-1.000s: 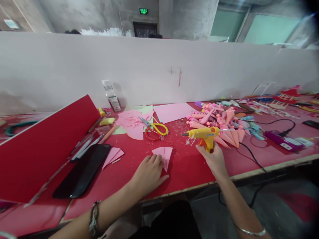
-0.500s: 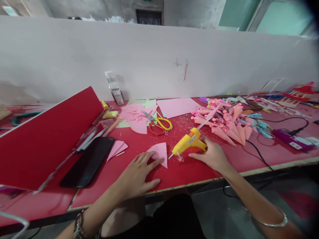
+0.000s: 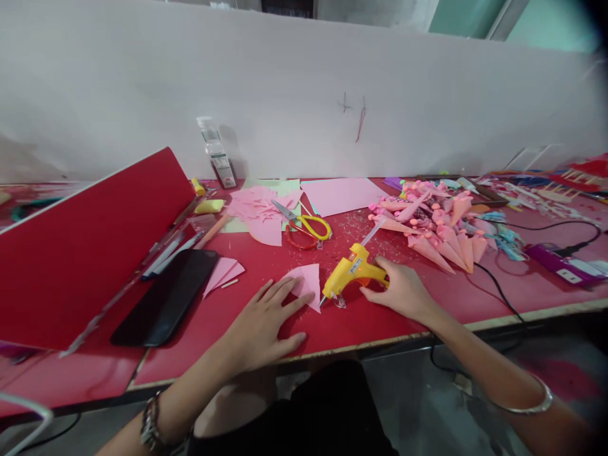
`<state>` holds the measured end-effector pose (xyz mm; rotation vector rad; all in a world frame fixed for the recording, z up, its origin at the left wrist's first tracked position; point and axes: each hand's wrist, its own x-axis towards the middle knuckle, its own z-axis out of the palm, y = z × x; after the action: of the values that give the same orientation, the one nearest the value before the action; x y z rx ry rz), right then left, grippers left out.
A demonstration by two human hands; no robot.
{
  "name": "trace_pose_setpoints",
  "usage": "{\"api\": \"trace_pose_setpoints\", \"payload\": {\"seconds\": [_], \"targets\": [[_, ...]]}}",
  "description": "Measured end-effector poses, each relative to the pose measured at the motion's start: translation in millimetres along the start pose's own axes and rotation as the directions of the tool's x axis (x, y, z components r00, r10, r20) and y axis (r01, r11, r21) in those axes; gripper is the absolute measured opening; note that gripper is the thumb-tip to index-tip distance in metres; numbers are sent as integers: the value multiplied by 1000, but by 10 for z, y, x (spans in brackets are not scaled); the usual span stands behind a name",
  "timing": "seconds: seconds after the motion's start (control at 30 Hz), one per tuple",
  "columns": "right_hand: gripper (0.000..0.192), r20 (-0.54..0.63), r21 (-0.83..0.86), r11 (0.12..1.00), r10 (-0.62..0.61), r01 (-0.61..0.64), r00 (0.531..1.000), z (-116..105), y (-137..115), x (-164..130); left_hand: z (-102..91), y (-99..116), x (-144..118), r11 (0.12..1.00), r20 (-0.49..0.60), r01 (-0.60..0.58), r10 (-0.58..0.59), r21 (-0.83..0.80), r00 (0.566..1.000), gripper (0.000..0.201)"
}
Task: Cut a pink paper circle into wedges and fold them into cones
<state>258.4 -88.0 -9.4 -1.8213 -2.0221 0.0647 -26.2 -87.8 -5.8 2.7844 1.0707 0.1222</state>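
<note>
A yellow hot glue gun (image 3: 349, 272) with a clear glue stick poking from its back is gripped by its handle in my right hand (image 3: 401, 288). Its metal nozzle points down-left and meets the lower right corner of a pink paper piece (image 3: 308, 282). My left hand (image 3: 266, 320) lies flat with fingers spread, its fingertips resting on that paper's left and lower part, which they partly cover. Scissors (image 3: 308, 228) with one yellow and one red handle lie just behind the paper.
A black phone (image 3: 166, 297) and a few pink paper pieces (image 3: 223, 275) lie left, near a leaning red board (image 3: 95, 253). Pink paper cones (image 3: 441, 234) are heaped right, beside a purple power strip (image 3: 563, 263). A bottle (image 3: 218, 158) stands against the white partition (image 3: 285, 95).
The glue gun has moved slightly left and down, so its nozzle now reaches the paper's corner. My left hand stays on the paper. The view has tilted down a little.
</note>
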Motion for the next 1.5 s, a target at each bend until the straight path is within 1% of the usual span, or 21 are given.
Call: {"api": "trace_pose_setpoints", "payload": {"seconds": [0.17,0.33,0.57,0.73,0.87,1.0,1.3,1.5], "targets": [[45,27,-38,999,4,-3,1000,-56,-41,29,17,-3,-2,1000,-18,-9,9,-5,1000,58],[40,40,-57,998,-30,33,999,-113,-80,59,15,3,0,1000,-22,-1,1,-1,1000,57],[38,17,-59,996,-67,67,998,-124,-84,85,1,16,4,1000,-22,-1,1,-12,1000,58],[34,43,-76,995,-69,72,997,-146,-72,117,-1,14,-2,1000,-34,-5,4,-28,999,57],[35,26,-95,993,-68,70,997,-154,-58,138,-6,15,-3,1000,-35,-12,12,-22,999,56],[34,37,-95,993,-73,76,997,-160,-62,149,-10,20,1,1000,-13,-6,6,-7,1000,57],[33,40,-106,993,-56,59,998,-153,-63,192,6,13,-5,1000,-34,-4,3,-15,999,60],[40,41,-112,993,-36,40,999,-150,-55,232,-13,28,11,1000,-7,14,-14,-10,1000,60]]}}
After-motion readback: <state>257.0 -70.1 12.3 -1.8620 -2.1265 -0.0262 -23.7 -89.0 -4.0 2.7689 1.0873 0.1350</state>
